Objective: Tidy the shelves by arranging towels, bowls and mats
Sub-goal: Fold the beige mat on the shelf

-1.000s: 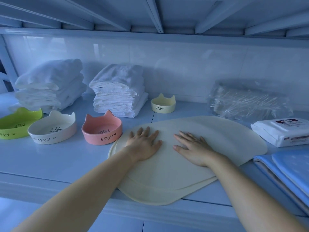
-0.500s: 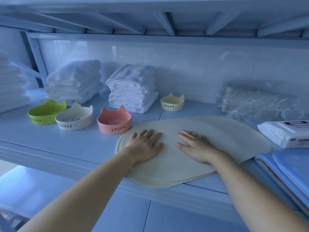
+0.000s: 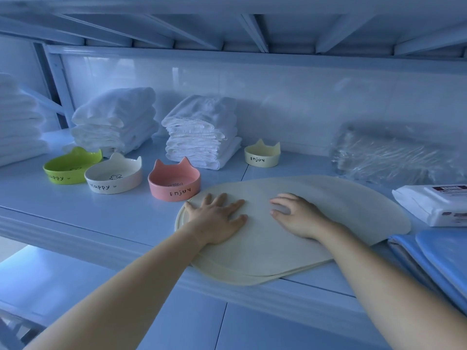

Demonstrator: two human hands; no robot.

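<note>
"Enjoy" is printed on the pink bowl and the small cream bowl; "Happy" is printed on the white bowl and the green bowl. The left hand and the right hand are laid flat, fingers spread, nothing grasped, on the stacked cream mats at the shelf front edge.

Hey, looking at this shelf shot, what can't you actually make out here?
Head view only:
- Plastic-wrapped bundle: glare and crinkled film hide its contents.
- White pack: label too small to read; right edge crops it.
- Blue mats: cut off by the right edge.
- Far-left towels: cut off by the left edge.
- Cream mats: the count is unclear; left hand and right hand cover part.
</note>
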